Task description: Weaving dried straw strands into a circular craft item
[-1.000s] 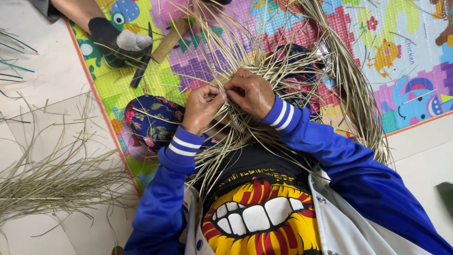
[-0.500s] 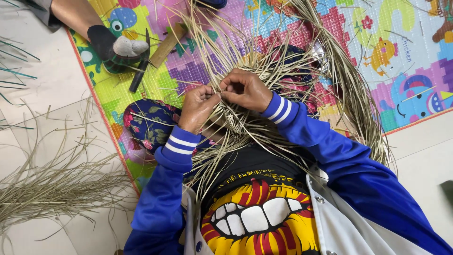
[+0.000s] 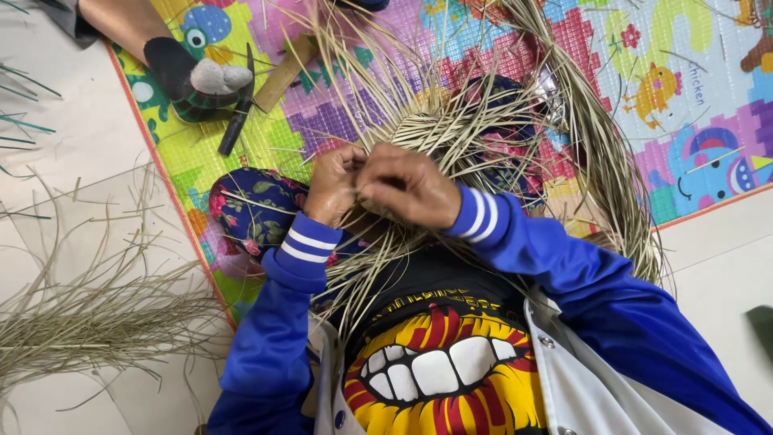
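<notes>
A half-woven piece of pale straw (image 3: 439, 129) lies over my lap, its loose strands fanning out in every direction. My left hand (image 3: 332, 185) pinches some of these straw strands near the piece's near edge. My right hand (image 3: 407, 187) is pressed against the left, fingers closed on the same strands. Both arms wear blue sleeves with white stripes at the cuff. A long bundle of strands (image 3: 612, 161) curves off to the right.
A colourful play mat (image 3: 660, 72) covers the floor. Another person's foot in a sock (image 3: 193, 80) rests at the upper left, beside a dark knife (image 3: 240, 105) and a wooden stick (image 3: 283, 72). Loose straw (image 3: 88, 314) lies heaped at the left.
My two hands have drawn closer together and shifted slightly left on the strands. The view has drifted a little; the other person's foot stays put.
</notes>
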